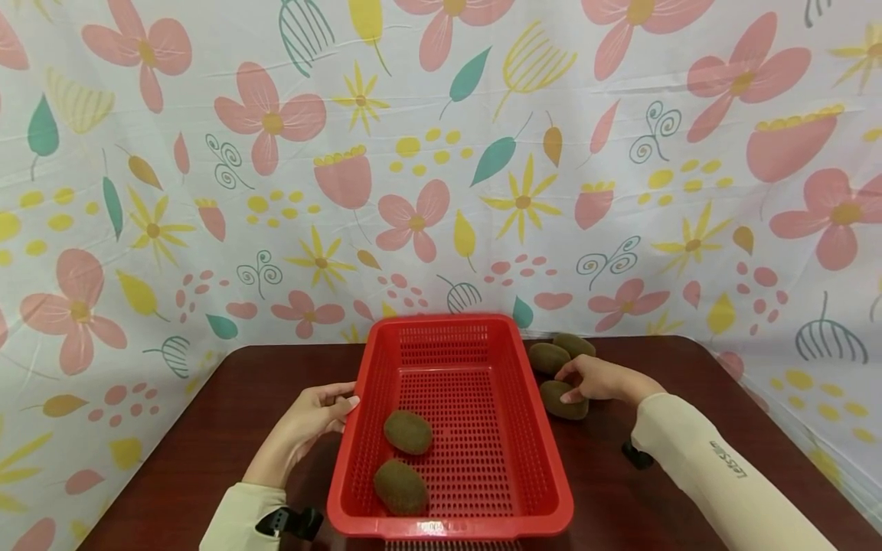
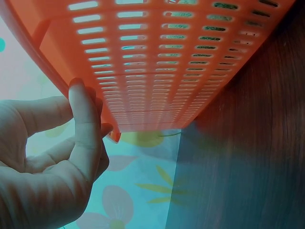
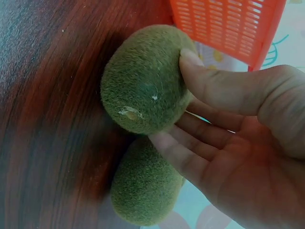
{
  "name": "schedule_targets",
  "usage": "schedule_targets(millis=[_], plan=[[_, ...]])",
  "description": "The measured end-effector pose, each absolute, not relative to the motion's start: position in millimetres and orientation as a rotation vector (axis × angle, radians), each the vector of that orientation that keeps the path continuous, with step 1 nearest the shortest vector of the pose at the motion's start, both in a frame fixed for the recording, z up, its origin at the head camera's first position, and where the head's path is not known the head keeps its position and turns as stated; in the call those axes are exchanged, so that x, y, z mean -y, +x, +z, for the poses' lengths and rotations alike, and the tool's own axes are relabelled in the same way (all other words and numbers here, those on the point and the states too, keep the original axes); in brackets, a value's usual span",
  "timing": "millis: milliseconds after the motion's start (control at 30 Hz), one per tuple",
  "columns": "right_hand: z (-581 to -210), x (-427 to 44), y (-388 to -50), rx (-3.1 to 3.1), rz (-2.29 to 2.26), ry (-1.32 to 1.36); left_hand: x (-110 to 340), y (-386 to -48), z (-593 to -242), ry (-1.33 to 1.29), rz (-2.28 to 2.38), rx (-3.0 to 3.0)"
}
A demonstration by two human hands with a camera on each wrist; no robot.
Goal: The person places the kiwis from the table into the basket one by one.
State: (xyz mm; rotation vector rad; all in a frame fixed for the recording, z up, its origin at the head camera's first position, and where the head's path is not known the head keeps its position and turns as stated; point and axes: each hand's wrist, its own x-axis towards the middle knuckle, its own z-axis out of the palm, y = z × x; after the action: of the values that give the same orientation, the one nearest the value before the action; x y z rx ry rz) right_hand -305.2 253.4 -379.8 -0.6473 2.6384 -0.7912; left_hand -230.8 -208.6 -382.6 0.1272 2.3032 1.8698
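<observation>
A red plastic basket (image 1: 451, 317) stands on the table with two brown kiwis inside, one kiwi (image 1: 408, 432) above the other kiwi (image 1: 401, 487) along its left side. My left hand (image 1: 318, 417) pinches the basket's left rim between thumb and fingers, also seen from below in the left wrist view. To the right of the basket, my right hand (image 1: 601, 379) holds the nearest kiwi (image 3: 147, 78) with the thumb on one side and fingers on the other. Two more kiwis lie just beyond it: a kiwi (image 1: 549, 358) and a kiwi (image 1: 574, 346).
The dark wooden table (image 1: 276, 367) extends left and right of the basket. A white cloth with printed flowers (image 1: 416, 222) hangs behind the table and along its sides. Both wrists carry black straps, the left strap (image 1: 289, 523) showing near the front edge.
</observation>
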Motion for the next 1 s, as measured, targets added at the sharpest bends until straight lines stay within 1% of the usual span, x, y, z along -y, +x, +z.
schedule_targets(millis=[567, 1000], plan=[[-382.2, -253.6, -302.6, -2.636, -0.746, -0.692, 209.3, -230.8, -382.5, 0.141, 1.861, -2.299], [-378.4, -255.8, -304.1, -2.613, -0.890, -0.694, 209.6, -231.7, -383.7, 0.135, 1.861, -2.306]])
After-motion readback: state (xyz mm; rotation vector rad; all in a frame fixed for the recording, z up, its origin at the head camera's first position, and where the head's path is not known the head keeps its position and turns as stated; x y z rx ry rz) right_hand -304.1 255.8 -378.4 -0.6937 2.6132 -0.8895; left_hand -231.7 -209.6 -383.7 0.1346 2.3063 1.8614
